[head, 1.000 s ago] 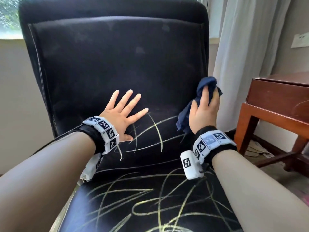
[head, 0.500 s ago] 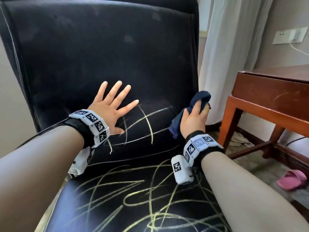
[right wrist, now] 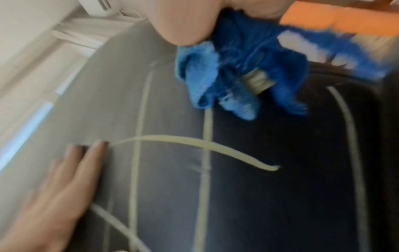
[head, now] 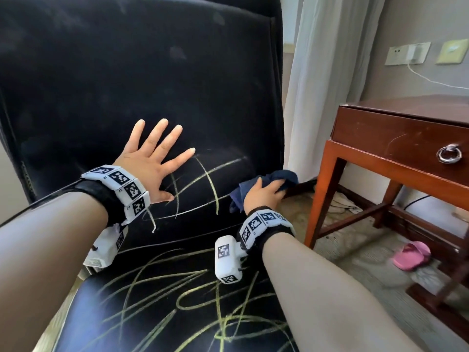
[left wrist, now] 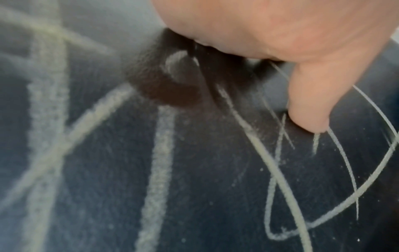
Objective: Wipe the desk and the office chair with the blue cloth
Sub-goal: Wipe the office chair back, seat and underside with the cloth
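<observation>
Black chair (head: pixel 157 72) fills our view, yellow chalk scribbles (head: pixel 177 295) across seat and lower backrest. Our left hand (head: pixel 149 168) flat on backrest, fingers spread, holding nothing. Our right hand (head: pixel 264 194) clamped around bunched blue cloth (head: pixel 279 177), pressed at backrest's lower right edge. Wooden desk (head: pixel 396 138) stands right, pink slipper (head: pixel 411 255) beneath it.

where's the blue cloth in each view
Head: blue cloth right of centre, under the right hand at the chair back's right edge.
Left wrist: not in it.
Right wrist: upper centre-right, below the thumb.
Shared landmark: yellow chalk lines on the chair back.
</observation>
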`<action>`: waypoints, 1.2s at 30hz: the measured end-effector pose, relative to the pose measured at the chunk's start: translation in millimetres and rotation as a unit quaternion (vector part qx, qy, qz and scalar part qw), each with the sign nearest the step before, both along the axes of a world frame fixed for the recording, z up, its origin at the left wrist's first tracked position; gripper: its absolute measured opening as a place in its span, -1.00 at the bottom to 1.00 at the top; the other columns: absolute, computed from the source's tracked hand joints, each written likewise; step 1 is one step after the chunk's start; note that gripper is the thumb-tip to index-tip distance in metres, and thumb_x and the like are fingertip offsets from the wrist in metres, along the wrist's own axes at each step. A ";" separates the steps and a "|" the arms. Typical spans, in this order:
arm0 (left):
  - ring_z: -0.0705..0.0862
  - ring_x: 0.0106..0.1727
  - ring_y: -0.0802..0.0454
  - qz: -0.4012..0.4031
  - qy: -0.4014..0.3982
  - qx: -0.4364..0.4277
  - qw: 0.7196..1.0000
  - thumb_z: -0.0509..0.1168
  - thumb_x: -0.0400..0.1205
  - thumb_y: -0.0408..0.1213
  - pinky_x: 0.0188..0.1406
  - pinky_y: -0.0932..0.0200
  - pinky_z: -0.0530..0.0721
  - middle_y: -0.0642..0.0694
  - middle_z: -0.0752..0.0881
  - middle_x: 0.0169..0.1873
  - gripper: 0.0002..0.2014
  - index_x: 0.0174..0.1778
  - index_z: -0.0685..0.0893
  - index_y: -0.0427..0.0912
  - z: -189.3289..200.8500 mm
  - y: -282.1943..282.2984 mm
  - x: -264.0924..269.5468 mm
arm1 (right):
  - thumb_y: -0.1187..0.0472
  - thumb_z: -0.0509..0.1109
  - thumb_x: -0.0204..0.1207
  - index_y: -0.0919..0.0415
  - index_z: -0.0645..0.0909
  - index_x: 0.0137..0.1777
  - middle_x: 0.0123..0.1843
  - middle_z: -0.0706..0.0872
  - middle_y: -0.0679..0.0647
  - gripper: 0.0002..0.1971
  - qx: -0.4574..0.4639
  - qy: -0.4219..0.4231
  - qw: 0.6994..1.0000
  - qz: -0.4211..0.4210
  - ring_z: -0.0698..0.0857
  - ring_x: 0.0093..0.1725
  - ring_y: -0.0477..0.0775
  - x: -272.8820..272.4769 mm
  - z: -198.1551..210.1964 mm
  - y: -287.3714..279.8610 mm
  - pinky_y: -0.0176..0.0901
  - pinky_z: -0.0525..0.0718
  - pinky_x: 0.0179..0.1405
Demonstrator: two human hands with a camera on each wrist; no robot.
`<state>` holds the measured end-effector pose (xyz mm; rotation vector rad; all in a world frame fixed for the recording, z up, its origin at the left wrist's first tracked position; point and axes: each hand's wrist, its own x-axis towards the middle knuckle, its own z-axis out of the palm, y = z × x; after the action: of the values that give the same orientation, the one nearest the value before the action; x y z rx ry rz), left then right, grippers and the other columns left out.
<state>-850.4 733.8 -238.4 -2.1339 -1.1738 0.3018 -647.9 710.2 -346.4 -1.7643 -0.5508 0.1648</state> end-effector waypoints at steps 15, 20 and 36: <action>-0.82 0.22 -0.25 -0.036 -0.021 0.025 0.999 0.04 0.48 0.44 0.19 -0.33 -0.71 -0.22 -0.80 0.25 0.00 0.38 -0.64 0.13 -7.1 10.7 -1.1 | 0.24 0.53 0.38 0.23 0.41 0.50 0.55 0.23 0.49 -0.33 0.015 -0.317 0.948 -0.018 0.34 0.48 0.52 -36.5 -7.4 7.0 0.26 0.45 0.35; -0.84 0.20 -0.22 -0.050 -0.029 0.018 0.998 0.06 0.49 0.43 0.16 -0.31 -0.74 -0.19 -0.84 0.20 0.00 0.37 -0.64 0.14 -5.8 10.3 -1.8 | 0.32 0.10 0.68 0.34 -0.17 0.63 0.63 -0.27 0.37 -0.37 0.077 0.007 0.992 0.098 -0.05 0.63 0.33 -62.7 -5.9 1.0 -0.36 -0.08 0.53; -0.44 0.59 -0.14 -0.088 -0.222 -0.032 0.970 0.28 0.57 0.09 0.52 -0.23 -0.45 -0.03 -0.30 0.63 -0.34 0.57 0.17 0.28 -26.1 -48.0 -98.7 | 0.24 0.24 0.62 0.00 0.08 0.64 0.68 -0.21 0.15 -0.36 -0.126 -0.483 0.843 0.199 -0.10 0.63 0.26 -26.5 43.5 -15.7 0.19 0.18 0.50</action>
<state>-949.1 685.8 -264.5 -2.4192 -1.2131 -0.2361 -674.3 694.5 -302.9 -1.8874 -1.6946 -0.4245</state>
